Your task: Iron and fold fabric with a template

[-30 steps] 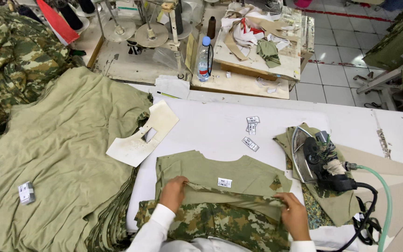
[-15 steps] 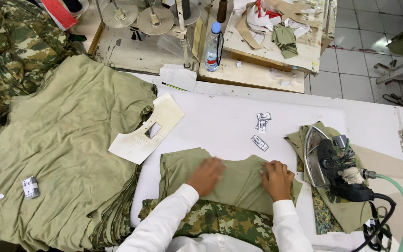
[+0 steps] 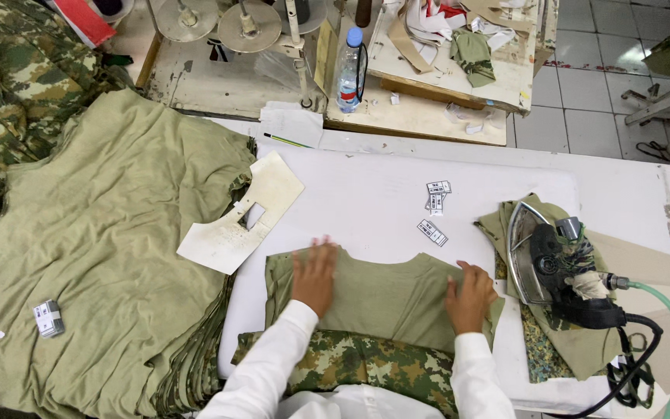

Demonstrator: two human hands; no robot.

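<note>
An olive-green garment piece (image 3: pixel 385 299) lies flat on the white pressing pad (image 3: pixel 374 198), with a camouflage panel (image 3: pixel 358 365) below it near my body. My left hand (image 3: pixel 316 275) presses flat on the olive piece near its upper left edge, fingers spread. My right hand (image 3: pixel 471 295) rests flat on its right side. Neither hand holds anything. Both arms wear white sleeves.
A steam iron (image 3: pixel 548 260) with a green hose stands on its side on cloth at the right. Small white labels (image 3: pixel 434 209) lie on the pad. A cream cardboard template (image 3: pixel 242 217) sits left of the pad. A stack of olive fabric (image 3: pixel 102 233) fills the left. A water bottle (image 3: pixel 348 70) stands behind.
Both hands have slid up from the garment's lower edge onto the olive piece and then apart toward its sides. The small tag seen on it earlier is out of sight.
</note>
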